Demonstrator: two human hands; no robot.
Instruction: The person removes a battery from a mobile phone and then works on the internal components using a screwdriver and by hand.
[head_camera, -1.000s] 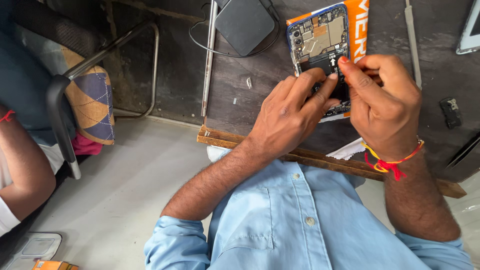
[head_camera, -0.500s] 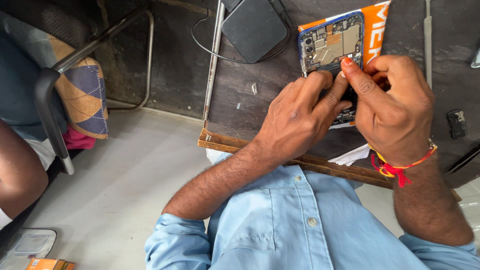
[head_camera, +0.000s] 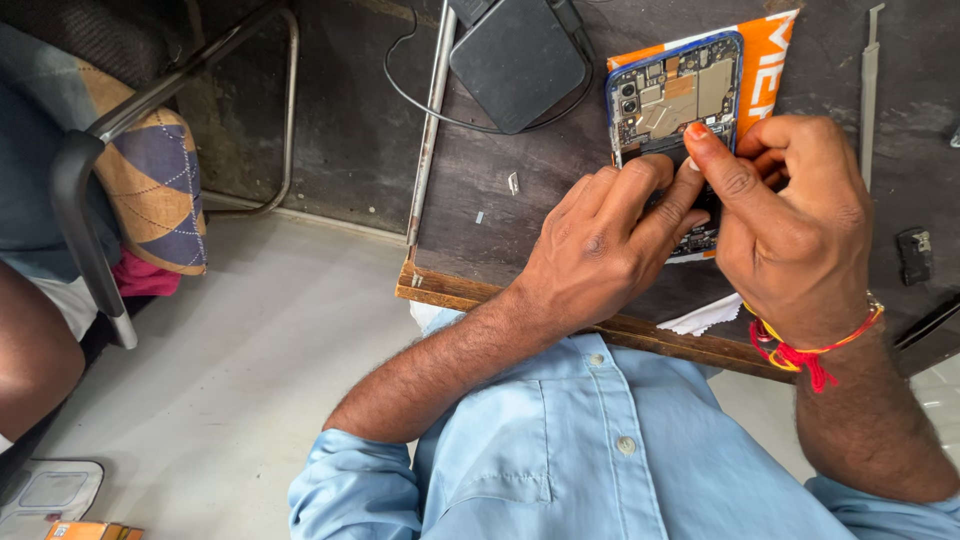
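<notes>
- My left hand lies over the lower half of the opened phone, fingers closed down on it, pressing it flat; a second ago it sat in much the same place, so the hold has not let go;
- My right hand is curled together, index finger stretched out with its tip on the phone's middle, just below the bare circuit board; compared with half a second ago that fingertip has crept slightly inward, towards my left fingers;
- Whether something small is pinched between my right thumb and finger I cannot tell; my own knuckles hide that spot;
- The phone lies back-off on an orange packet on the dark tabletop, near the far edge of my view; its blue frame and camera cluster show above my fingers, the lower part is covered;
- It has not shifted on the packet between the earlier views and now; only my head has leaned closer, so everything looms larger;
- I judge this as steady, fine pressing work in one spot, both hands meeting at the phone's centre;
- A black square box with a cable sits just left of the phone; slim metal tools lie to the right, untouched; a red thread rings my right wrist.
</notes>
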